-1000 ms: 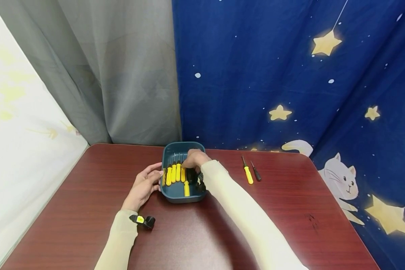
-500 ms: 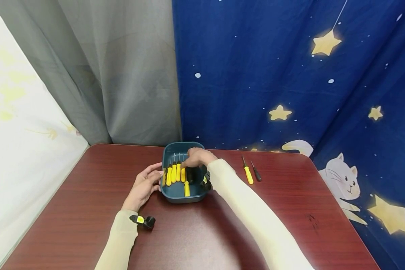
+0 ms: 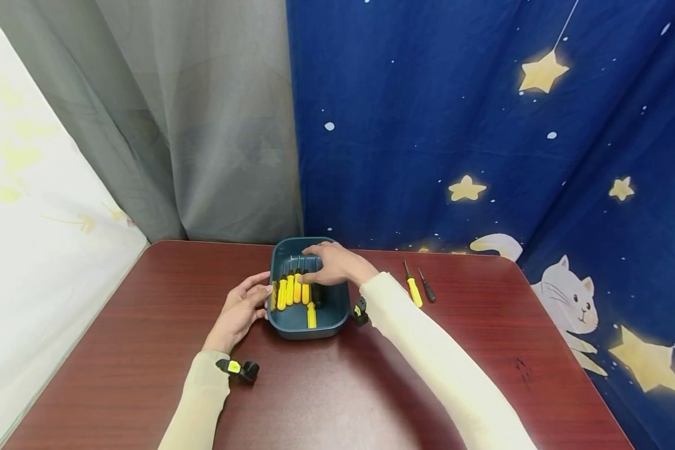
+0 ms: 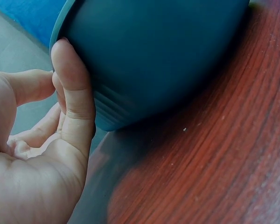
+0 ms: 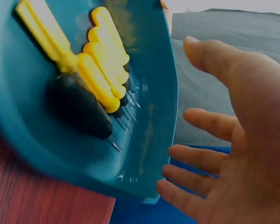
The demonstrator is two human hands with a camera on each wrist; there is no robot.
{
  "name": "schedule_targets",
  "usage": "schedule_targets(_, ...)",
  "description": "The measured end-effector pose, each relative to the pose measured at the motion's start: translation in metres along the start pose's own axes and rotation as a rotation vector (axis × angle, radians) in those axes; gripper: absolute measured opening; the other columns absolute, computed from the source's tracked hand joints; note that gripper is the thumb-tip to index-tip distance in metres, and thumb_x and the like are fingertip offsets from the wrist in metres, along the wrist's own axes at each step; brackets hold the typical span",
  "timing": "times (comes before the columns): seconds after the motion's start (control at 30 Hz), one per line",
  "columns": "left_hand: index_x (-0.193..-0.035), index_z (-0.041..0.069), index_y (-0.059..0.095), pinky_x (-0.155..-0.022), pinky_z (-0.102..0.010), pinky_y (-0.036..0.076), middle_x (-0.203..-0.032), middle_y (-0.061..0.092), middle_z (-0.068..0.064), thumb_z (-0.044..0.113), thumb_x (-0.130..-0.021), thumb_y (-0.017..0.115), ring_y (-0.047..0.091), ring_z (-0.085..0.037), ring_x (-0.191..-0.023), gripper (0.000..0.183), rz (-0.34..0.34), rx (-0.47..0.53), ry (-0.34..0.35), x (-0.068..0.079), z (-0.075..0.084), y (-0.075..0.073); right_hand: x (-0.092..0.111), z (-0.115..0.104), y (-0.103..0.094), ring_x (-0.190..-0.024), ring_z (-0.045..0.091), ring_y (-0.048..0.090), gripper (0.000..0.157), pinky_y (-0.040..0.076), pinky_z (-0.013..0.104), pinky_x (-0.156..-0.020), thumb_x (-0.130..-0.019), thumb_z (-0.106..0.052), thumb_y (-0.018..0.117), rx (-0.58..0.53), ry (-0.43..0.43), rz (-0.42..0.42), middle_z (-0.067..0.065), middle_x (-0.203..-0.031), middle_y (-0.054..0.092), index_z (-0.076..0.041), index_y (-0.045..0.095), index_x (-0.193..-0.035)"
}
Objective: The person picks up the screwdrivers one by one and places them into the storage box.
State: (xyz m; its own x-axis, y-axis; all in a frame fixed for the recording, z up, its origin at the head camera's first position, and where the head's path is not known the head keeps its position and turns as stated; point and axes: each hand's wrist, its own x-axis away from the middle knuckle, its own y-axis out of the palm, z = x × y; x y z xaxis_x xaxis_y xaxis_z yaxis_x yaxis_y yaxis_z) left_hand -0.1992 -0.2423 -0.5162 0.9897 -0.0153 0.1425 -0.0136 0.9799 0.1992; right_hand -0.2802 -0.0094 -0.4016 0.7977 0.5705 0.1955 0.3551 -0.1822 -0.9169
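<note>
A dark teal plastic box (image 3: 337, 327) stands on the table. Inside, several yellow-handled screwdrivers (image 5: 99, 77) lie side by side, next to a black-handled screwdriver (image 5: 81, 109). One more with a yellow handle (image 3: 312, 315) lies nearer the front. My left hand (image 3: 242, 312) holds the box by its left wall; in the left wrist view a finger lies against the outer wall and another digit touches the rim. Above the box's right half hovers my right hand (image 3: 337, 265), its fingers spread and holding nothing. It partly hides the box's back right corner in the head view.
To the right of the box, a yellow-handled screwdriver (image 3: 413, 289) and a small black screwdriver (image 3: 427, 287) lie on the red-brown table (image 3: 146, 350). A grey curtain (image 3: 230, 125) and a blue starry one (image 3: 394, 125) hang behind the table's back edge.
My right hand has risen from among the screwdrivers, shifting right, and its fingers have spread apart. More of the black handle came into view midway. My left hand has stayed at the box.
</note>
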Motion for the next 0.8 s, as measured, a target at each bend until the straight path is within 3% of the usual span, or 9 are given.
schedule_targets(0.37,-0.154,0.010,0.042,-0.058,-0.022,0.054,-0.106,0.067,-0.004,0.021,-0.102,0.066,0.057,-0.009,-0.071,0.058,0.000,0.016,0.007,0.000,-0.001,-0.001,0.017,0.013,0.003,-0.152,0.026,0.031,0.082,0.036,0.055,-0.121,-0.086,-0.068,0.068,0.028,-0.048,0.090,0.003,-0.167,0.032,-0.030,0.045,-0.156)
schedule_targets(0.8,-0.153,0.009,0.042,-0.057,-0.022,0.054,-0.103,0.067,-0.002,0.019,-0.103,0.064,0.057,-0.009,-0.071,0.056,-0.005,0.009,0.013,0.001,0.001,0.000,0.038,0.032,0.009,-0.156,0.028,0.023,0.095,0.027,0.057,-0.125,-0.083,-0.074,0.068,0.060,-0.070,0.215,0.004,-0.171,0.023,-0.036,0.030,-0.161)
